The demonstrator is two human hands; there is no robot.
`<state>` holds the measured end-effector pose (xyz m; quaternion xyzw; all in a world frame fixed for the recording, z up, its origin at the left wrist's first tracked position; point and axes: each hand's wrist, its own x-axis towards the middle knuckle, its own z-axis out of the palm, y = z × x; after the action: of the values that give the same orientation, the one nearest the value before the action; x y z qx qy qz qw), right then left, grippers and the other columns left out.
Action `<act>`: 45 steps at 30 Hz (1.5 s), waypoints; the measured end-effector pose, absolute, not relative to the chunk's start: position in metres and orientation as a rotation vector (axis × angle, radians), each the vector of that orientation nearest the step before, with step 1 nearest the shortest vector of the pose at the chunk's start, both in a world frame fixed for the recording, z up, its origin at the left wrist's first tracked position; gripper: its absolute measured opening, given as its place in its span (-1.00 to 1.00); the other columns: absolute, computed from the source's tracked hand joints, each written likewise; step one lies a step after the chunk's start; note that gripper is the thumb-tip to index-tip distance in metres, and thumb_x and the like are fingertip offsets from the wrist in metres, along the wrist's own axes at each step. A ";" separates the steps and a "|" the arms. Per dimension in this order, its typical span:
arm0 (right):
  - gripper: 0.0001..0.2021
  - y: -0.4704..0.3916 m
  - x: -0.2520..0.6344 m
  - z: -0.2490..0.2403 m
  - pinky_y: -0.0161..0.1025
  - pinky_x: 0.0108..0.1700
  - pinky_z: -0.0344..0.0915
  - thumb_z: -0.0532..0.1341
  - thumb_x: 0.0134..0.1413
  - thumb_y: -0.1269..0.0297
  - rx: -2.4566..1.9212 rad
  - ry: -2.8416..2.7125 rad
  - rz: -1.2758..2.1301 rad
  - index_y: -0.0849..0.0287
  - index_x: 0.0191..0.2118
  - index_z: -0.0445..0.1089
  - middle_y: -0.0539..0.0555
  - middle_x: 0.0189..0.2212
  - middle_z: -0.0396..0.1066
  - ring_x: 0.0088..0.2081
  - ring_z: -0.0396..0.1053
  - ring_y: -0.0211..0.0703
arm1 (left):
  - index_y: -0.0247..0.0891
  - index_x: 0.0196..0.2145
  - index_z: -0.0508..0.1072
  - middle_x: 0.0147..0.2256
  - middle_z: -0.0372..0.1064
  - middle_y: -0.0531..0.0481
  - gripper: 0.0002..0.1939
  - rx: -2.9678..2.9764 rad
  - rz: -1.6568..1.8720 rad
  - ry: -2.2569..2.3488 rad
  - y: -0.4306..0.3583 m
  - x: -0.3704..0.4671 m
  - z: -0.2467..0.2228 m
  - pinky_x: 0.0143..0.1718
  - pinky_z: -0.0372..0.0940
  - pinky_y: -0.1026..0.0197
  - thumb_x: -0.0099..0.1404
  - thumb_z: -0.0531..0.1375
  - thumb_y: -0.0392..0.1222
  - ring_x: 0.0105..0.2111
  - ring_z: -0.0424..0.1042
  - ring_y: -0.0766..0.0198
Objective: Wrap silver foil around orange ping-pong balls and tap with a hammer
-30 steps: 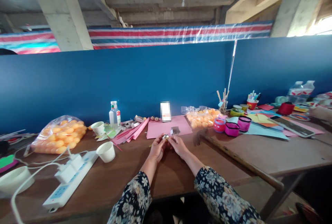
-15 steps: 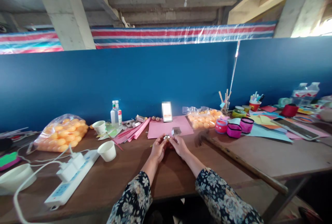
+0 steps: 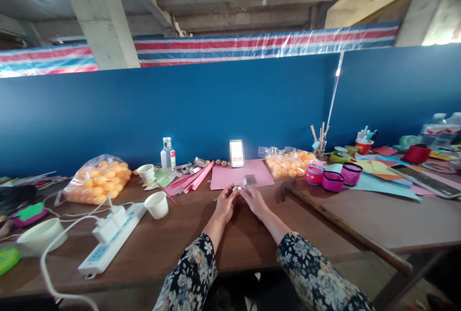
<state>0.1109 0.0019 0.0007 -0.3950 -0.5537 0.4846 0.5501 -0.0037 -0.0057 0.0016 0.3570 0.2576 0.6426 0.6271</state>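
Between my two hands, just in front of the pink sheet (image 3: 230, 177), is a small shiny metallic ball (image 3: 236, 189). The fingers of my left hand (image 3: 225, 203) are closed on its left side. My right hand (image 3: 255, 201) has its fingers pressed together at the ball's right side. A small dark, flat piece (image 3: 251, 180) lies on the pink sheet beyond my right fingers. Two more shiny balls (image 3: 221, 162) rest at the sheet's back left, beside folded pink strips (image 3: 196, 179). The ball's details are too small to tell.
A hammer (image 3: 345, 227) lies diagonally on the right. To the left are a white paper cup (image 3: 157, 205), a power strip (image 3: 112, 240) with cables and a bag of orange balls (image 3: 99, 180). Another such bag (image 3: 288, 163) sits behind the hammer.
The view has turned slightly left, so the table's contents appear further right. Both hands keep their hold at the shiny ball, with only slight finger movement.
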 end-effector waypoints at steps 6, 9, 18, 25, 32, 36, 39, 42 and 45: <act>-0.67 0.002 0.110 -0.001 -0.26 -0.44 0.28 0.18 -0.21 0.00 -0.956 -1.308 1.129 0.22 -0.50 0.28 0.03 -0.57 0.36 -0.50 0.32 -0.20 | -0.26 -0.18 0.38 -0.27 0.41 -0.06 -0.59 0.834 1.489 0.619 -0.006 -0.004 0.001 -0.14 0.20 0.11 -0.07 0.27 -0.27 -0.25 0.38 0.23; -0.68 0.005 0.110 -0.003 -0.25 -0.42 0.29 0.18 -0.21 0.01 -0.957 -1.323 1.112 0.22 -0.50 0.28 0.03 -0.56 0.37 -0.48 0.33 -0.19 | -0.27 -0.21 0.39 -0.28 0.42 -0.05 -0.60 0.851 1.502 0.632 -0.005 -0.004 0.001 -0.16 0.21 0.14 -0.08 0.28 -0.27 -0.28 0.38 0.24; -0.70 0.011 0.111 -0.011 -0.24 -0.41 0.30 0.16 -0.16 0.04 -0.976 -1.355 1.075 0.24 -0.47 0.31 0.06 -0.53 0.39 -0.46 0.35 -0.16 | -0.27 -0.20 0.39 -0.28 0.42 -0.04 -0.62 0.854 1.490 0.606 -0.006 -0.004 0.001 -0.18 0.22 0.18 -0.05 0.26 -0.29 -0.29 0.38 0.27; -0.72 0.014 0.111 -0.012 -0.24 -0.44 0.31 0.16 -0.17 0.06 -1.002 -1.313 1.075 0.22 -0.49 0.26 0.05 -0.56 0.37 -0.49 0.35 -0.16 | -0.26 -0.16 0.37 -0.26 0.41 -0.07 -0.59 0.878 1.475 0.598 -0.007 -0.004 0.000 -0.19 0.23 0.16 -0.03 0.25 -0.26 -0.29 0.39 0.26; -0.72 0.015 0.111 -0.016 -0.26 -0.46 0.31 0.13 -0.14 0.07 -0.998 -1.317 1.059 0.23 -0.46 0.24 0.03 -0.57 0.36 -0.50 0.35 -0.18 | -0.29 -0.15 0.35 -0.26 0.41 -0.09 -0.56 0.833 1.483 0.626 -0.008 -0.002 0.003 -0.22 0.26 0.16 -0.05 0.27 -0.25 -0.31 0.40 0.25; -0.74 0.017 0.111 -0.020 -0.27 -0.42 0.31 0.11 -0.10 0.08 -0.999 -1.377 1.010 0.22 -0.45 0.24 0.02 -0.55 0.36 -0.47 0.36 -0.20 | -0.28 -0.11 0.30 -0.30 0.42 -0.08 -0.51 0.838 1.480 0.641 -0.008 -0.001 0.004 -0.26 0.28 0.16 -0.06 0.28 -0.25 -0.36 0.41 0.28; -0.76 0.015 0.110 -0.019 -0.27 -0.41 0.32 0.11 -0.10 0.10 -0.989 -1.386 0.993 0.20 -0.45 0.23 0.01 -0.54 0.36 -0.47 0.36 -0.21 | -0.29 -0.13 0.31 -0.34 0.42 -0.06 -0.52 0.845 1.478 0.642 -0.007 -0.001 0.004 -0.32 0.29 0.18 -0.06 0.28 -0.24 -0.39 0.41 0.28; -0.78 0.011 0.109 -0.015 -0.29 -0.46 0.33 0.11 -0.10 0.12 -0.966 -1.338 1.045 0.19 -0.42 0.21 0.00 -0.53 0.35 -0.50 0.35 -0.23 | -0.28 -0.14 0.32 -0.36 0.42 -0.05 -0.53 0.852 1.468 0.636 -0.007 -0.001 0.003 -0.35 0.30 0.18 -0.06 0.27 -0.22 -0.40 0.41 0.27; -0.76 0.007 0.109 -0.011 -0.32 -0.52 0.32 0.09 -0.08 0.13 -0.945 -1.305 1.069 0.17 -0.31 0.22 0.00 -0.47 0.35 -0.52 0.34 -0.26 | -0.28 -0.13 0.32 -0.36 0.42 -0.05 -0.53 0.866 1.461 0.633 -0.009 -0.001 0.003 -0.38 0.29 0.20 -0.05 0.27 -0.23 -0.42 0.40 0.28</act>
<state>0.1089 0.0073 -0.0108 -0.4023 -0.5554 0.4552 0.5679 -0.0007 -0.0085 0.0027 0.3761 0.2749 0.6347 0.6166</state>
